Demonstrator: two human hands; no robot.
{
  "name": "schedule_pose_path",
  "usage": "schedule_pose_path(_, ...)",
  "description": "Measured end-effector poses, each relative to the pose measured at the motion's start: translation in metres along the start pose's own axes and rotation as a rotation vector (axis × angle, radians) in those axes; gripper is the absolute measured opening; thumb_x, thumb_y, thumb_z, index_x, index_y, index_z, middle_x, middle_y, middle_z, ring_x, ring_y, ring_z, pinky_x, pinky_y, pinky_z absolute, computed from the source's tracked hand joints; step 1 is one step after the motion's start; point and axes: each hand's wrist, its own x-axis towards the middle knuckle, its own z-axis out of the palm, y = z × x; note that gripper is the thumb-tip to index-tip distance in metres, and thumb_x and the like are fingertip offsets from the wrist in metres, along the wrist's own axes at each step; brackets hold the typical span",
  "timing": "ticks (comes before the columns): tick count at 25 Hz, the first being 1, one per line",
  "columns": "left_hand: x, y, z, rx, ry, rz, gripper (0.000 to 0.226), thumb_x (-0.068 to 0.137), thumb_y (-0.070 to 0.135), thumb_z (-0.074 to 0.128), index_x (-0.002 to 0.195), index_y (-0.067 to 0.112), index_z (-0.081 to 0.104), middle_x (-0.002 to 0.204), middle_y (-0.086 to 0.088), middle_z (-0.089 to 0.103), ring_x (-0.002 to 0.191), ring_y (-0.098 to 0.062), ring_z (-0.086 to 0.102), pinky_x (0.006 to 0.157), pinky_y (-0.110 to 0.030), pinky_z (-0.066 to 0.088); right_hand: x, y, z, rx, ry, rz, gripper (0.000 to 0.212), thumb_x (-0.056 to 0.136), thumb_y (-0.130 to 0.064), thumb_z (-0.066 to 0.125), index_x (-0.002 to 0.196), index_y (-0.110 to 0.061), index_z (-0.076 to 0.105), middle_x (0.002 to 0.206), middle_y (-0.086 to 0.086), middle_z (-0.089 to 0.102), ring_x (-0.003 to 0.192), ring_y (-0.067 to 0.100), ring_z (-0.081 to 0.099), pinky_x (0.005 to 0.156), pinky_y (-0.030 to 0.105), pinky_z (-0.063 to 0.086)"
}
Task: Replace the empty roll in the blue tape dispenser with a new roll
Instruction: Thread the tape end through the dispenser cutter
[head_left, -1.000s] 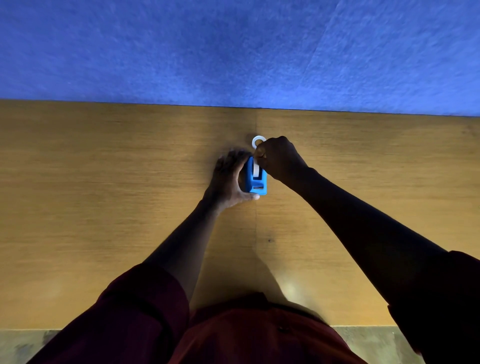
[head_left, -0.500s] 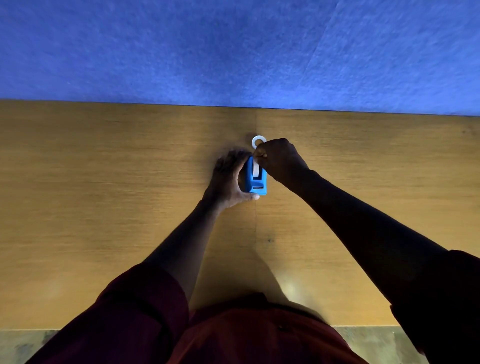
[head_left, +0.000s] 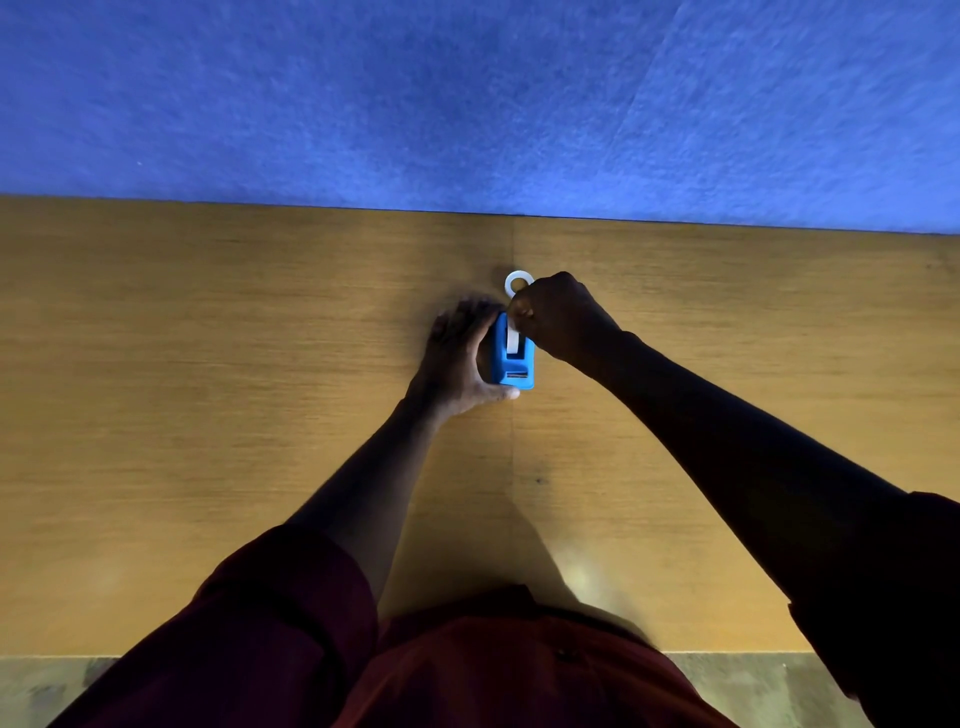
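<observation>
Two hands at work in the head view, close together near the far edge of the wooden table (head_left: 208, 364), in front of the blue partition (head_left: 467, 93). Left hand (head_left: 457, 353) wrapped around the left side of the blue tape dispenser (head_left: 511, 358), thumb at its near corner, probably to keep the light body from sliding or tipping while the other hand works. Right hand (head_left: 558, 317) curled over the far end of the dispenser, fingertips pinched on the white strip (head_left: 513, 340) running along the top, seemingly to guide the tape toward the cutter slot (head_left: 517, 374) at the near end. Hard to tell whether a full roll sits inside, since the hand covers that part. Just beyond the dispenser, flat on the table, a small white ring (head_left: 518, 284), likely the empty core put aside out of the way. Judged from this, new roll already in place, threading of the tape end not yet finished. Only this one view available.
</observation>
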Motion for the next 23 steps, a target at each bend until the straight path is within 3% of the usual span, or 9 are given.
schedule_pose_path(4,0.000,0.000,0.000,0.008,-0.016,-0.006,0.122,0.064,0.054,0.088,0.160,0.019,0.022,0.168,-0.008,0.023,0.158,-0.029,0.012,0.128,-0.046,0.006,-0.003,0.000,0.003,0.055,0.024,0.045,0.021,0.098,-0.024,0.060,0.103,-0.009,0.075,0.091,0.007,0.074,0.076,0.014,0.069,0.068,0.023,0.055)
schedule_pose_path(8,0.000,-0.001,0.001,0.018,-0.021,-0.014,0.123,0.064,0.054,0.088,0.160,0.019,0.020,0.168,-0.008,0.021,0.158,-0.028,0.010,0.129,-0.047,0.006,-0.005,0.000,0.007,0.033,0.036,0.036,0.020,0.099,-0.024,0.059,0.099,-0.011,0.074,0.086,0.004,0.073,0.069,0.008,0.062,0.057,0.014,0.041)
schedule_pose_path(13,0.000,-0.001,0.000,0.021,-0.008,-0.010,0.123,0.063,0.054,0.089,0.160,0.018,0.021,0.168,-0.008,0.023,0.158,-0.029,0.012,0.126,-0.042,0.004,-0.006,0.000,0.008,0.020,0.053,0.042,0.024,0.101,-0.024,0.054,0.094,-0.012,0.073,0.082,0.002,0.072,0.070,0.013,0.067,0.062,0.027,0.054)
schedule_pose_path(19,0.001,-0.002,0.002,0.005,-0.002,-0.004,0.123,0.062,0.054,0.088,0.159,0.021,0.022,0.167,-0.007,0.024,0.158,-0.029,0.012,0.125,-0.042,0.003,-0.005,0.000,0.013,0.026,0.021,0.080,0.021,0.100,-0.026,0.054,0.095,-0.015,0.072,0.081,-0.003,0.070,0.064,0.004,0.059,0.052,0.014,0.039)
schedule_pose_path(23,0.001,-0.001,0.001,0.001,0.016,0.007,0.119,0.061,0.054,0.088,0.156,0.025,0.023,0.164,-0.007,0.029,0.155,-0.027,0.017,0.123,-0.037,0.002,-0.005,0.001,0.012,-0.115,0.005,-0.009,0.021,0.100,-0.023,0.054,0.104,-0.010,0.070,0.090,0.003,0.072,0.067,0.004,0.052,0.051,0.012,0.026)
